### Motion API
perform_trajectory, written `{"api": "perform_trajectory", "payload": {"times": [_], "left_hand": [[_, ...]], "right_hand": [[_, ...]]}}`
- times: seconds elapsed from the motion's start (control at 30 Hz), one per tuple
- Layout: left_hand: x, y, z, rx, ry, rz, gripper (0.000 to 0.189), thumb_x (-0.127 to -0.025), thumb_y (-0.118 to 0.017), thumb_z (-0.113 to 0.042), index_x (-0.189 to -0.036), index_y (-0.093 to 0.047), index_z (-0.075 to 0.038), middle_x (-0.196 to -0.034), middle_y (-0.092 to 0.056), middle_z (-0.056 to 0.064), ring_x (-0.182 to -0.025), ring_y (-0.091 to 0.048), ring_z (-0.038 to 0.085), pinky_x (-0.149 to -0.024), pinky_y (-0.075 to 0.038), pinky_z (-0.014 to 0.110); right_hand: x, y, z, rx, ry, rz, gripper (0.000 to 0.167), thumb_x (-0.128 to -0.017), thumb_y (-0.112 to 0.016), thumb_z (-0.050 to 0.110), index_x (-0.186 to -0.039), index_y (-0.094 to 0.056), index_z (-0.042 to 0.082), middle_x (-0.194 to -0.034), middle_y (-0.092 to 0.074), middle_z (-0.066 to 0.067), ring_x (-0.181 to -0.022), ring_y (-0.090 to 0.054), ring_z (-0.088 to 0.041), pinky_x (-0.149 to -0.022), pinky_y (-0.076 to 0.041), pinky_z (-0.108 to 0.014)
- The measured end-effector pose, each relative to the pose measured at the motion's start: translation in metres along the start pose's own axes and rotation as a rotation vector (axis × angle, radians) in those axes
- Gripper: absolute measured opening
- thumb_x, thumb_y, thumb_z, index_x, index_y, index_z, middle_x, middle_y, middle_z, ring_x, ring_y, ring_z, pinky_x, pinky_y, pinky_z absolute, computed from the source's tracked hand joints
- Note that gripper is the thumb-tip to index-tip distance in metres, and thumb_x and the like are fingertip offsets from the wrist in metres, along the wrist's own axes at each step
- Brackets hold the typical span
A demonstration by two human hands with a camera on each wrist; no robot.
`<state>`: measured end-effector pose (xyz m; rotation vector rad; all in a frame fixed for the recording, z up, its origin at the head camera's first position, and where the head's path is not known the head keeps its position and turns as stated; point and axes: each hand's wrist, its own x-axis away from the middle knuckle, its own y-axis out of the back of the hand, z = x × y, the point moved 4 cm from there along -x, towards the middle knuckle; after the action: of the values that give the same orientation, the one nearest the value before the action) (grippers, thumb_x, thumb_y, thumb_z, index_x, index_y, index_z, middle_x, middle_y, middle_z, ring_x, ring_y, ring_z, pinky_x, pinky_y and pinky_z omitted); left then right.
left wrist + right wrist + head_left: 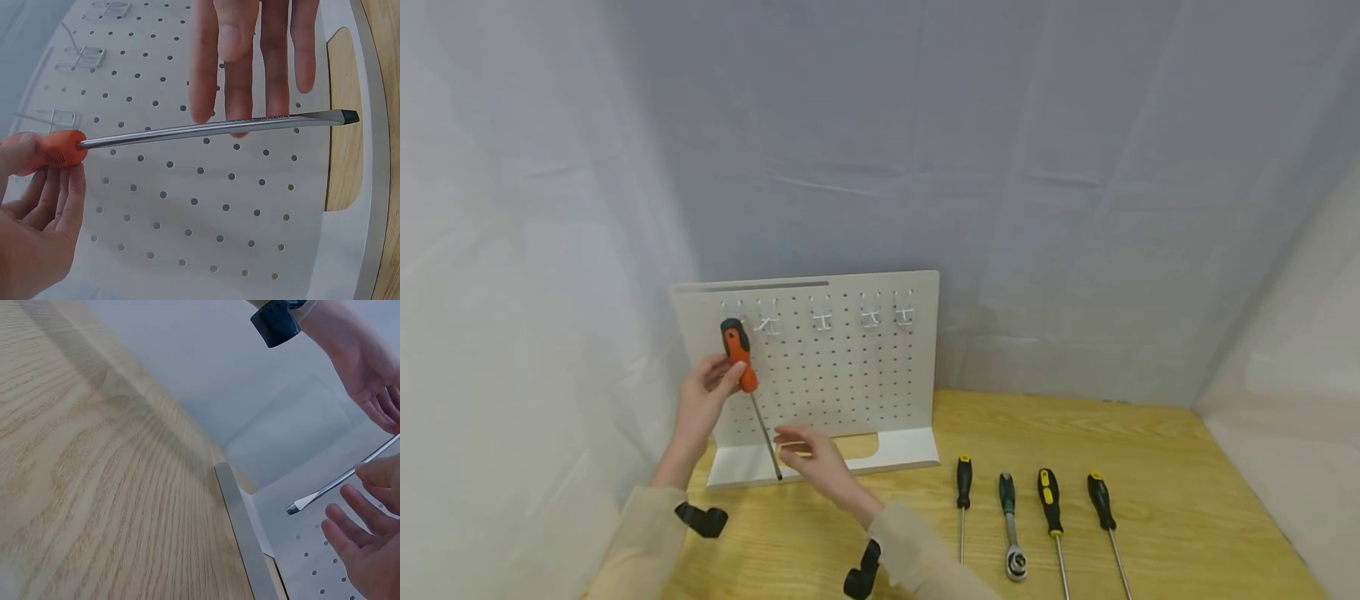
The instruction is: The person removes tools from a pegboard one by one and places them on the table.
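My left hand (697, 407) grips the orange-and-black handle of a flathead screwdriver (748, 382) in front of the left side of a white pegboard (857, 379). Its shaft slants down to the right, with the dark flat tip low, by the board's base. Close to the lower shaft is my right hand (822, 468), fingers extended and holding nothing. In the left wrist view those fingers (274, 56) reach the shaft's line; whether they touch it I cannot tell. Clear hooks (822, 320) line the top of the board, the leftmost just behind the handle.
On the wooden table (1180, 467) to the right lie a black screwdriver (964, 483), a green-handled ratchet wrench (1009, 504), a black-and-yellow screwdriver (1049, 498) and another black screwdriver (1101, 502). Pale curtains (1037, 208) enclose the table at the back and sides.
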<state>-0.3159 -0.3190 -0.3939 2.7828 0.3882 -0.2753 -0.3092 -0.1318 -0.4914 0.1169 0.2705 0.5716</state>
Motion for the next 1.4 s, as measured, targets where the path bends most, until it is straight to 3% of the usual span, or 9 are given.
{"api": "perform_trajectory", "payload": {"times": [0.23,0.43,0.6,0.93,1.2,1.4], "left_hand": [[0.006,0.0,-0.005,-0.003,0.008,0.007,0.058,-0.104,-0.058,-0.036,-0.144,-0.045,0.003,-0.14,-0.055,0.028,-0.091,-0.061,-0.01,-0.085,-0.052,0.009],[0.009,0.003,-0.01,0.058,0.051,0.017,0.064,-0.104,-0.057,-0.038,-0.152,-0.038,0.0,-0.145,-0.051,0.028,-0.092,-0.061,-0.01,-0.086,-0.051,0.009],[0.011,0.005,-0.015,0.085,0.075,0.019,0.067,-0.104,-0.058,-0.038,-0.153,-0.035,0.002,-0.149,-0.048,0.027,-0.095,-0.059,-0.011,-0.086,-0.051,0.008],[0.019,0.008,-0.027,0.097,0.046,0.019,0.071,-0.102,-0.06,-0.037,-0.153,-0.033,0.004,-0.148,-0.047,0.028,-0.097,-0.06,-0.009,-0.087,-0.051,0.008],[0.024,-0.002,-0.041,0.084,0.008,0.035,0.065,-0.102,-0.062,-0.035,-0.149,-0.041,0.004,-0.142,-0.054,0.026,-0.097,-0.064,-0.005,-0.088,-0.054,0.013],[0.027,-0.015,-0.048,0.103,0.038,0.077,0.062,-0.103,-0.061,-0.033,-0.148,-0.04,0.004,-0.144,-0.052,0.027,-0.097,-0.063,-0.005,-0.089,-0.054,0.013]], "right_hand": [[0.004,-0.007,0.005,-0.018,-0.015,0.002,0.04,-0.096,-0.069,0.008,-0.135,-0.064,0.013,-0.118,-0.07,-0.004,-0.098,-0.066,-0.007,-0.083,-0.058,-0.02],[0.007,-0.011,0.017,-0.05,-0.015,-0.02,0.041,-0.091,-0.073,0.001,-0.131,-0.066,0.01,-0.108,-0.07,-0.004,-0.086,-0.066,-0.004,-0.071,-0.06,-0.02],[0.011,-0.015,0.028,-0.086,-0.031,-0.01,0.043,-0.09,-0.072,-0.005,-0.13,-0.066,0.009,-0.106,-0.069,-0.003,-0.083,-0.066,-0.004,-0.069,-0.062,-0.022],[0.018,-0.015,0.041,-0.116,-0.014,-0.023,0.041,-0.089,-0.073,-0.006,-0.127,-0.067,0.008,-0.105,-0.069,-0.006,-0.081,-0.065,-0.003,-0.068,-0.062,-0.023],[0.028,-0.003,0.045,-0.11,-0.024,-0.036,0.043,-0.088,-0.074,-0.004,-0.128,-0.067,0.01,-0.106,-0.069,-0.003,-0.082,-0.066,-0.004,-0.07,-0.062,-0.023],[0.036,0.005,0.045,-0.162,-0.062,-0.054,0.042,-0.087,-0.073,-0.008,-0.126,-0.069,0.009,-0.103,-0.068,-0.002,-0.081,-0.066,-0.008,-0.069,-0.063,-0.027]]}}
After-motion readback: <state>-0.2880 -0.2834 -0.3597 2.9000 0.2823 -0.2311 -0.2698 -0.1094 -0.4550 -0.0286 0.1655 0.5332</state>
